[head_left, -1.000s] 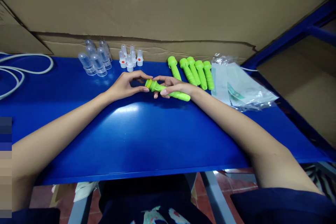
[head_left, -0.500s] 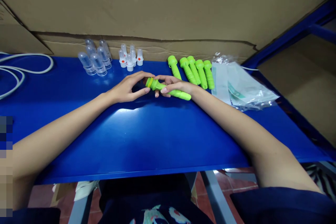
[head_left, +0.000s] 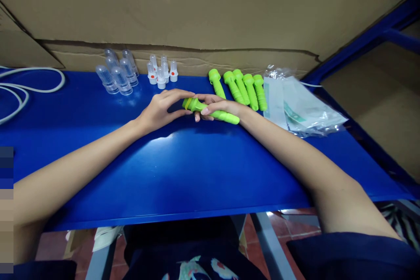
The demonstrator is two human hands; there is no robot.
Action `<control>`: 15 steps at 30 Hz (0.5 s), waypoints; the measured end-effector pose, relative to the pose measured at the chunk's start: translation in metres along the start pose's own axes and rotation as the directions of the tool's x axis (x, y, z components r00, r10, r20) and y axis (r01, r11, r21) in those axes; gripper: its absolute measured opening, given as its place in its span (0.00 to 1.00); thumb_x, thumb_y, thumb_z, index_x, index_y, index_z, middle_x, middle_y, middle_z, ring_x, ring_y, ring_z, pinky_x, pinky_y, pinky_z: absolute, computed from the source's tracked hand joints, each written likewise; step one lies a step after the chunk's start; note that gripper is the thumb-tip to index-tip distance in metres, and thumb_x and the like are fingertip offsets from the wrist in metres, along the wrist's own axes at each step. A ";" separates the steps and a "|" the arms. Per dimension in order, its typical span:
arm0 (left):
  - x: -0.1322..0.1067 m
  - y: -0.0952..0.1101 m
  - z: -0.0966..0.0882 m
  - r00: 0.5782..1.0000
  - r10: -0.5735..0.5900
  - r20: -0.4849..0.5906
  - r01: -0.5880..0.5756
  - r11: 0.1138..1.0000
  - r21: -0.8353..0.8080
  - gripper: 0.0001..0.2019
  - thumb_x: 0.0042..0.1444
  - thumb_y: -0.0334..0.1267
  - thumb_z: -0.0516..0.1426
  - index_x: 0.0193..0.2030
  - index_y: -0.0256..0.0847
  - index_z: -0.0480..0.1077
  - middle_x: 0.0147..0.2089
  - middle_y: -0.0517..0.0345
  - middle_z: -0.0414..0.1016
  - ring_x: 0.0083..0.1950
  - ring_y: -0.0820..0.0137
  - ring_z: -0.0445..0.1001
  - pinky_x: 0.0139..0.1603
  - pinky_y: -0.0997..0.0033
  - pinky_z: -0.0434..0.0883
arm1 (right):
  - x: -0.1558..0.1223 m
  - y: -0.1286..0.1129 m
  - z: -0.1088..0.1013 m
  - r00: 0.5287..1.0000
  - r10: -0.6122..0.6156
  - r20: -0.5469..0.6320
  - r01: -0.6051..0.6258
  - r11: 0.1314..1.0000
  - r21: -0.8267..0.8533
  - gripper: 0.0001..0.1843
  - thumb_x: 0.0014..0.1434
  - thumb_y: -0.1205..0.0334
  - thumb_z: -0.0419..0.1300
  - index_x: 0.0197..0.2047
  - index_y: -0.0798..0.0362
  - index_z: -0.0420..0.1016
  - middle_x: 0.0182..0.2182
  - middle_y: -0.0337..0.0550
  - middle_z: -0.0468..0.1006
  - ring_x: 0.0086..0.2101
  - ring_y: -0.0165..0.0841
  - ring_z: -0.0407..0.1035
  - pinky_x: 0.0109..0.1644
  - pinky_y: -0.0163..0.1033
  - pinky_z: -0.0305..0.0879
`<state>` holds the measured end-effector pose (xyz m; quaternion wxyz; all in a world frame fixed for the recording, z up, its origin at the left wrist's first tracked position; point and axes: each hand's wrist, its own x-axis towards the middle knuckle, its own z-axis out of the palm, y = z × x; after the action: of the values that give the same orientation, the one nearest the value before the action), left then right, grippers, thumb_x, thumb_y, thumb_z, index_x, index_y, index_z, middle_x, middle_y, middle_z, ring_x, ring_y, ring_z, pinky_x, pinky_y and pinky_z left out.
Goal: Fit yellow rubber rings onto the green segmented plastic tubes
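My right hand [head_left: 218, 107] is closed around a bright green plastic handle [head_left: 226, 117] held just above the blue table [head_left: 170, 170], its wide end pointing left. My left hand [head_left: 162, 109] pinches that wide end, where a yellowish ring [head_left: 186, 103] sits, between thumb and fingers. Both hands meet at the middle of the table, near its far side.
Several more green handles [head_left: 244, 89] lie side by side behind my right hand. Clear plastic caps [head_left: 116, 76] and small white pieces with red dots [head_left: 160, 74] stand at the back. Plastic bags [head_left: 302, 111] lie at the right, a white cable [head_left: 19, 92] at the left. Cardboard [head_left: 197, 13] lines the back.
My left hand's fingers have shifted a little around the handle's wide end and the handle has tilted slightly. The arms have stayed in place.
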<state>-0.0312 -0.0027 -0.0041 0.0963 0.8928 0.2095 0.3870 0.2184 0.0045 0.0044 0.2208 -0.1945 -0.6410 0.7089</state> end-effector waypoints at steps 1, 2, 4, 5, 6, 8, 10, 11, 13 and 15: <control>0.000 -0.001 0.000 1.000 0.008 0.001 -0.008 1.000 -0.001 0.21 0.66 0.47 0.63 0.60 0.38 0.75 0.56 0.45 0.82 0.58 0.61 0.81 0.62 0.60 0.76 | 0.000 0.000 0.000 1.000 0.001 -0.003 -0.001 1.000 0.008 0.28 0.55 0.60 0.70 0.55 0.57 0.66 0.34 0.40 0.84 0.22 0.23 0.64 0.28 0.32 0.61; 0.000 -0.002 -0.001 1.000 0.018 0.004 -0.018 1.000 -0.002 0.21 0.67 0.47 0.62 0.61 0.38 0.75 0.56 0.44 0.82 0.58 0.61 0.81 0.61 0.60 0.76 | 0.000 0.000 0.000 1.000 0.005 -0.008 -0.004 1.000 0.016 0.28 0.55 0.60 0.70 0.55 0.58 0.66 0.34 0.41 0.84 0.22 0.23 0.64 0.28 0.31 0.61; 0.001 -0.004 -0.002 0.999 0.047 0.015 -0.047 0.999 -0.005 0.21 0.67 0.45 0.62 0.63 0.38 0.74 0.57 0.44 0.81 0.59 0.61 0.81 0.61 0.60 0.77 | 0.000 0.000 0.000 1.000 0.020 -0.024 -0.019 0.999 0.035 0.28 0.54 0.61 0.70 0.55 0.59 0.67 0.34 0.43 0.84 0.22 0.23 0.64 0.27 0.31 0.61; 0.001 -0.006 -0.003 0.997 0.066 0.026 -0.066 0.998 -0.006 0.22 0.67 0.44 0.62 0.64 0.38 0.73 0.58 0.43 0.81 0.59 0.62 0.80 0.62 0.60 0.77 | 0.000 0.000 -0.001 0.999 0.030 -0.032 -0.028 0.998 0.048 0.28 0.53 0.60 0.70 0.54 0.59 0.67 0.34 0.44 0.84 0.22 0.24 0.64 0.27 0.31 0.61; 0.001 -0.008 -0.004 0.996 0.081 0.039 -0.081 0.997 -0.006 0.22 0.68 0.43 0.61 0.65 0.37 0.72 0.58 0.43 0.80 0.60 0.62 0.80 0.62 0.61 0.77 | 0.001 0.001 -0.001 0.999 0.038 -0.037 -0.036 0.997 0.062 0.28 0.53 0.60 0.70 0.53 0.59 0.68 0.34 0.46 0.84 0.22 0.24 0.64 0.26 0.32 0.60; 0.000 -0.010 -0.006 0.993 0.101 0.064 -0.101 0.995 0.003 0.22 0.69 0.41 0.59 0.66 0.37 0.70 0.60 0.42 0.79 0.61 0.62 0.79 0.62 0.61 0.77 | 0.002 0.003 -0.003 0.998 0.053 -0.036 -0.050 0.995 0.086 0.26 0.53 0.59 0.70 0.51 0.59 0.68 0.35 0.48 0.85 0.22 0.23 0.63 0.25 0.32 0.59; 0.000 -0.012 -0.008 0.991 0.102 0.090 -0.104 0.994 0.019 0.21 0.70 0.39 0.57 0.67 0.37 0.69 0.61 0.42 0.78 0.62 0.62 0.78 0.63 0.61 0.76 | 0.002 0.004 -0.004 0.997 0.064 -0.033 -0.060 0.993 0.102 0.24 0.54 0.57 0.70 0.49 0.58 0.68 0.37 0.50 0.85 0.21 0.23 0.62 0.24 0.32 0.58; 0.000 -0.012 -0.008 0.990 0.099 0.100 -0.102 0.994 0.027 0.21 0.71 0.38 0.56 0.68 0.37 0.68 0.62 0.41 0.77 0.63 0.62 0.77 0.63 0.61 0.76 | 0.002 0.005 -0.004 0.997 0.068 -0.031 -0.064 0.992 0.108 0.24 0.54 0.57 0.70 0.49 0.58 0.68 0.38 0.52 0.86 0.21 0.23 0.62 0.24 0.32 0.58; 0.000 -0.012 -0.008 0.988 0.099 0.116 -0.104 0.994 0.040 0.21 0.71 0.37 0.55 0.68 0.36 0.67 0.63 0.40 0.76 0.64 0.62 0.76 0.64 0.61 0.75 | 0.001 0.005 -0.005 0.997 0.074 -0.031 -0.070 0.990 0.124 0.24 0.56 0.57 0.70 0.49 0.57 0.67 0.40 0.54 0.86 0.22 0.23 0.63 0.25 0.32 0.59; 0.000 -0.012 -0.007 0.987 0.093 0.131 -0.100 0.994 0.044 0.21 0.71 0.36 0.53 0.68 0.36 0.65 0.63 0.39 0.75 0.65 0.62 0.75 0.64 0.60 0.75 | 0.001 0.005 -0.005 0.996 0.084 -0.033 -0.079 0.987 0.143 0.24 0.57 0.56 0.70 0.50 0.57 0.66 0.42 0.56 0.86 0.22 0.23 0.63 0.26 0.32 0.60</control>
<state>-0.0398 0.0083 -0.0032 0.0681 0.9272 0.1690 0.3272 0.2202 0.0084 -0.0015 0.2174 -0.2182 -0.5760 0.7572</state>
